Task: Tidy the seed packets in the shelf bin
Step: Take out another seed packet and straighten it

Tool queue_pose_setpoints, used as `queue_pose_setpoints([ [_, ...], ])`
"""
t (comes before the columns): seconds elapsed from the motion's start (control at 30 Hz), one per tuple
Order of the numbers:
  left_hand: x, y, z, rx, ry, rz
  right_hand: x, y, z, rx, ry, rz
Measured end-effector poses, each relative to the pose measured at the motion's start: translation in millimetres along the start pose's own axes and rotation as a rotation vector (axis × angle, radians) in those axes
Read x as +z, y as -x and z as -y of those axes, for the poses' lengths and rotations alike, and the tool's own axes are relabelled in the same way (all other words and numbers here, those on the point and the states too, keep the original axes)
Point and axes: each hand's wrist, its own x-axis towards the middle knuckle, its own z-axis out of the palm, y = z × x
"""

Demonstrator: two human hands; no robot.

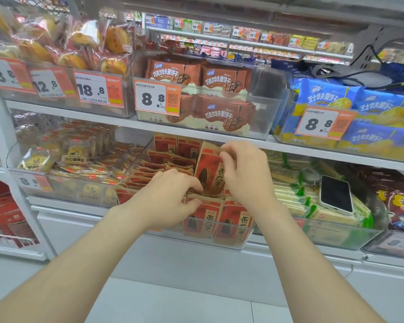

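Looking about half done, at a guess. Seeing two front packets (pixel 204 217) standing straight at the front of the clear shelf bin (pixel 135 164), and a back row (pixel 176 145) standing up too. Still needing work: a messy pile (pixel 149 173) of packets on the left side of the bin, leaning and lying flat on top of each other. Holding one sunflower seed packet (pixel 211 169) up in the middle of the bin, tipped a little, above the front ones. Pinching its top edge with the right hand (pixel 245 173), thumb and fingers closed on it, wrist bent down. Reaching in with the left hand (pixel 170 197) just beside it, palm down, fingers curled at the bottom of that packet; cannot tell if gripping or only touching. Stretching both arms forward from below, side by side. Next, most likely, setting this packet upright in a row.
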Motion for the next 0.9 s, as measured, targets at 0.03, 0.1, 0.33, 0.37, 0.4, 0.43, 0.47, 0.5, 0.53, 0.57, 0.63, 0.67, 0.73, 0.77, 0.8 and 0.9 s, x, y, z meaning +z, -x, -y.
queue_pose_setpoints([
  [0.03, -2, 0, -1, -0.006, 0.021, -0.003, -6, 2, 0, -0.055, -0.023, -0.105],
  [0.1, -8, 1, -3, -0.034, 0.087, -0.013, -22, 4, 2, -0.103, -0.079, -0.317],
  [0.33, -15, 1, -25, -0.145, 0.302, -0.480, -67, 24, 12, -0.048, -0.207, -0.573],
  [0.37, -14, 1, -34, -0.136, 0.330, -0.535, -71, 29, 12, -0.003, -0.256, -0.533],
  [0.4, -13, 0, -44, -0.113, 0.364, -0.577, -73, 33, 13, 0.052, -0.313, -0.481],
  [0.43, -11, 0, -54, -0.081, 0.411, -0.609, -75, 36, 12, 0.104, -0.360, -0.434],
  [0.47, -9, 0, -64, -0.045, 0.467, -0.628, -75, 39, 12, 0.147, -0.388, -0.396],
  [0.5, -8, -1, -74, -0.005, 0.527, -0.629, -75, 41, 13, 0.180, -0.402, -0.369],
  [0.53, -7, 0, -84, 0.030, 0.583, -0.609, -75, 42, 14, 0.207, -0.405, -0.347],
  [0.57, -4, 0, -92, 0.053, 0.627, -0.574, -73, 43, 15, 0.238, -0.416, -0.324],
  [0.63, 5, -3, -102, 0.025, 0.693, -0.486, -70, 44, 15, 0.370, -0.535, -0.249],
  [0.67, 10, -5, -103, -0.031, 0.736, -0.443, -69, 44, 17, 0.479, -0.684, -0.183],
  [0.73, 18, -10, -103, -0.181, 0.854, -0.368, -72, 45, 19, 0.692, -0.985, -0.006],
  [0.77, 19, -13, -103, -0.258, 0.927, -0.337, -75, 44, 18, 0.733, -1.039, 0.082],
  [0.8, 19, -14, -103, -0.326, 1.000, -0.315, -76, 45, 17, 0.729, -1.034, 0.151],
  [0.9, 11, -16, -109, -0.423, 1.177, -0.286, -74, 47, 14, 0.678, -1.028, 0.168],
])
